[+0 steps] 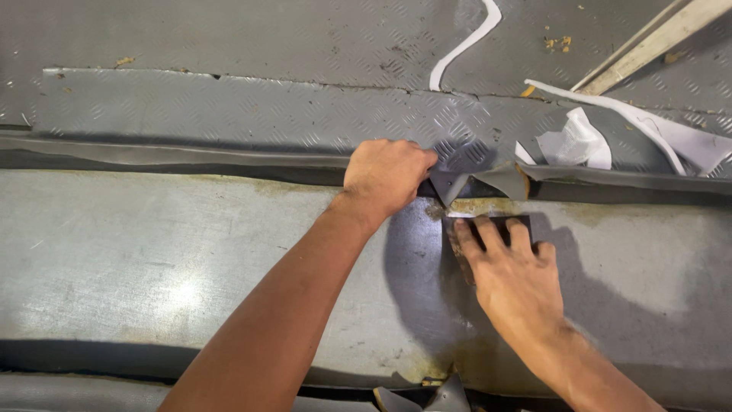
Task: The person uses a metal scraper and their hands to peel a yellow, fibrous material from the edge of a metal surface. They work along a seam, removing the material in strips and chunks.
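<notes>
Left hand: closed in a fist on the edge of the mat, at the seam where that grey tread-pattern sheet meets the panel. Fingers curled together, knuckles up, thumb tip against a lifted flap of the mat. Forearm entering from the lower middle of the view.

Right hand: laid flat, palm down, on a dark pad pressed to the panel just below the seam. Fingers straight and slightly apart, covering most of the pad; only its upper edge and left side visible. Grip beneath the palm: cannot tell.

Panel: bare grey metal, dull sheen, yellowish residue along the seam and near the lower edge. Hand shadows cast over it between the two arms.

Mat: lying beyond the seam, with a torn, curled edge to the right of the left hand.

Loose items on the mat: white strip at top centre, crumpled white paper at right, pale slat at the top right corner. Small debris scattered nearby.
</notes>
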